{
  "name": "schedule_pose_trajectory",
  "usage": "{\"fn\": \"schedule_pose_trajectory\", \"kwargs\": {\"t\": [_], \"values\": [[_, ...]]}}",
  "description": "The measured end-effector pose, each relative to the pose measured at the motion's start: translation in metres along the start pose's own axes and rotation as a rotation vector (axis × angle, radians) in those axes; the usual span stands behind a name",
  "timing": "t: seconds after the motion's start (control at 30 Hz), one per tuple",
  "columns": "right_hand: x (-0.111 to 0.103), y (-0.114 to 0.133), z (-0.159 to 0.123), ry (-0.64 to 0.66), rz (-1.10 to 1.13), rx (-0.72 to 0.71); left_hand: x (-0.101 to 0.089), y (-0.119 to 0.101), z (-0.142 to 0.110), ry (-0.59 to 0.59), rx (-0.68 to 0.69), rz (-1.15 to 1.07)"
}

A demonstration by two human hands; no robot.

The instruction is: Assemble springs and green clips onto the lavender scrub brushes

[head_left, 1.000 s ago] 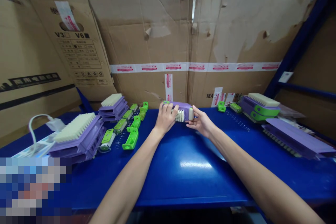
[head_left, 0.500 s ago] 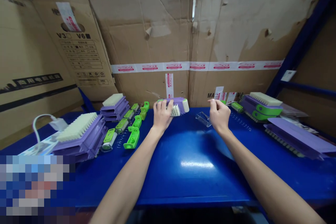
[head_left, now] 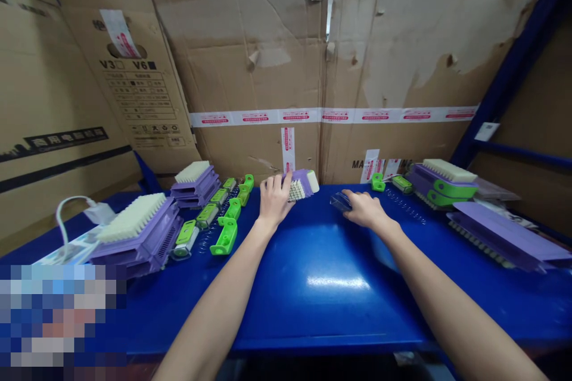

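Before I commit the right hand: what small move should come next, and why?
I'd probably close the right hand gently on the clear plastic piece: the fingertips are at its right side, and the left hand is occupied holding the purple brush.

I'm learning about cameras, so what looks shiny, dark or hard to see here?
Head view: white glare on the blue table; soft shadow below the right hand; blocky squares hide the lower left corner; clear plastic piece faint.
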State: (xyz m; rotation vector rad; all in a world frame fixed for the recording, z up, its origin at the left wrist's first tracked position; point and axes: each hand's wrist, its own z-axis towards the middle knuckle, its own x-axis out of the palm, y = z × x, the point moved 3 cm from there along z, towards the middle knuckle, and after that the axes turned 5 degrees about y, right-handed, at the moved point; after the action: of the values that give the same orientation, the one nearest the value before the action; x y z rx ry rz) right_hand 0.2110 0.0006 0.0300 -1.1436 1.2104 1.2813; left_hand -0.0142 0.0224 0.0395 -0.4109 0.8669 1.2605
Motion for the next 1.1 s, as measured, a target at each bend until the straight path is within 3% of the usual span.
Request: {"fn": "schedule_pose_trajectory", "kwargs": {"t": [0.1,0.2,0.33,0.47,0.6,0.87,1.1], "values": [[0.003,0.008,0.005,-0.068,0.2,-0.175,0.0,-0.002,0.0,-0.004,0.028,-0.002],[0.001,0.017,0.008,-0.176,0.545,-0.299,0.002,-0.005,0.001,0.004,0.113,-0.014],[-0.002,0.017,0.01,-0.32,0.989,-0.275,0.005,-0.008,0.0,0.013,0.234,-0.034],[0.001,0.013,0.013,-0.349,1.287,-0.25,0.005,-0.01,-0.001,-0.011,0.297,-0.047],[0.005,0.013,0.014,-0.317,1.364,-0.238,0.004,-0.011,-0.002,0.002,0.342,-0.043],[0.011,0.016,0.015,-0.033,1.443,-0.282,0.004,-0.01,-0.002,0.007,0.357,-0.041],[0.011,0.022,0.012,0.036,1.493,-0.356,0.004,-0.01,-0.003,-0.049,0.392,-0.075]]}}
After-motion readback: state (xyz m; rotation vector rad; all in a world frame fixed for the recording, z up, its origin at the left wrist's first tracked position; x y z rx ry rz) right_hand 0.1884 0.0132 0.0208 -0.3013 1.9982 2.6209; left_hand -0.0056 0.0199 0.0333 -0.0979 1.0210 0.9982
